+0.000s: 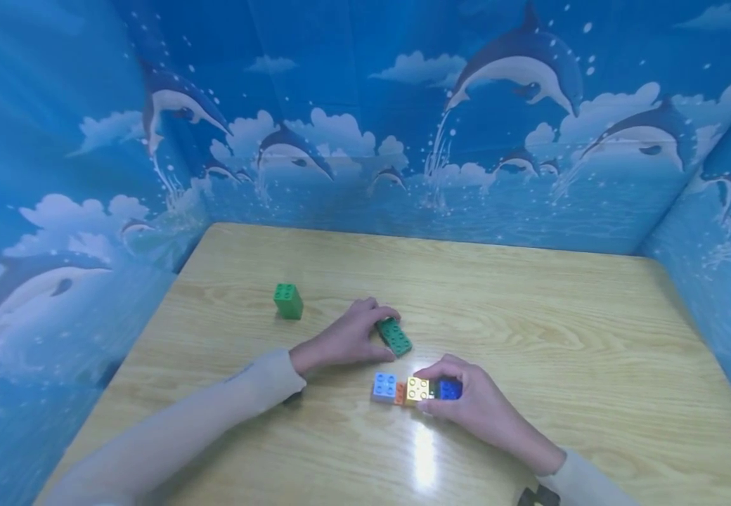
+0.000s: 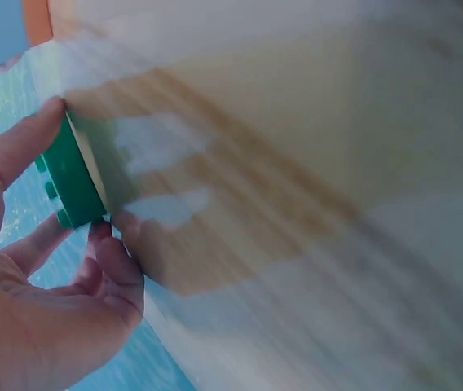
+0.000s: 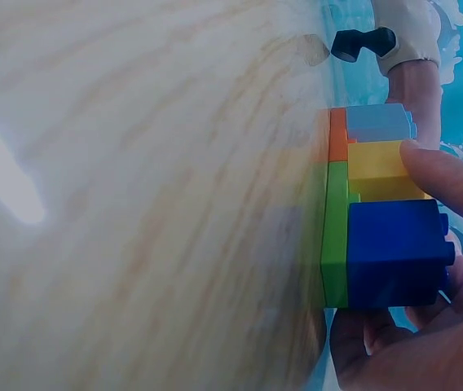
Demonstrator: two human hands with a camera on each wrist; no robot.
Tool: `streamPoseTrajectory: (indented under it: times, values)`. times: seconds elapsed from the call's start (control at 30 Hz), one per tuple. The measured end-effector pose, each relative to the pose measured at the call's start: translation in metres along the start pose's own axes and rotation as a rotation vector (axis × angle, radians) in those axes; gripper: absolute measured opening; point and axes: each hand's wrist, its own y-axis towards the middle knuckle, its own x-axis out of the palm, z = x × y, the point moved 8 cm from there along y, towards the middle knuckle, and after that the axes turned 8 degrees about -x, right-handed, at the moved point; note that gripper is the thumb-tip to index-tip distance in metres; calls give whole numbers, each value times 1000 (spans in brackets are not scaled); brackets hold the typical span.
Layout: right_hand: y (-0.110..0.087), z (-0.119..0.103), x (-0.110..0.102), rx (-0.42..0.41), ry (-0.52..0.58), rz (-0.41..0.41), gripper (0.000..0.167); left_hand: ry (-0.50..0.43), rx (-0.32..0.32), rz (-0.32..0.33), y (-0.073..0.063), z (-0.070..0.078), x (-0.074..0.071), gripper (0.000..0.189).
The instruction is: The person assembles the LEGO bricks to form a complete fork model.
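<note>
My left hand (image 1: 354, 337) pinches a dark green toy building brick (image 1: 394, 337), long and studded, between thumb and fingertips. In the left wrist view that green brick (image 2: 74, 175) is held on edge, its studs facing away from the table surface. My right hand (image 1: 482, 406) grips a joined row of bricks, with the thumb at the yellow brick (image 3: 382, 171). Beside the yellow one in that row are a dark blue brick (image 3: 399, 252) and a light blue brick (image 3: 376, 124). Under them run a flat lime green brick (image 3: 335, 236) and an orange brick (image 3: 338, 134).
A tall green brick stack (image 1: 288, 302) stands upright on the wooden table (image 1: 530, 309), left of and beyond the left hand. Blue dolphin-print curtains (image 1: 353, 161) enclose the table's back and sides. Glare lies on the wood in front of the row.
</note>
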Motion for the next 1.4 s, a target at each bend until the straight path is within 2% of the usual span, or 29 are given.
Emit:
streamPoseTrajectory:
  times: [0.17,0.33,0.67,0.93,1.07,1.27,1.4]
  values:
    - [0,2,1,5,-4,1,37,5,-10,-11,1,-1,-1,50]
    - [1,3,1,-4,-11,3,36,-30,-17,-15,2,-2,-2,39]
    - [1,3,2,4,2,2,36,-129,-58,-51,3,0,4,38]
    - [1,4,2,42,6,5,37,-137,-75,-52,5,7,11,38]
    - [1,1,3,33,-2,2,37,-128,-80,-51,5,10,11,38]
    - [-2,-3,2,17,-58,16,38,-163,-87,-64,-4,5,10,55]
    - [-6,-5,-3,-2,-93,44,55,-198,-95,-57,-21,1,5,57]
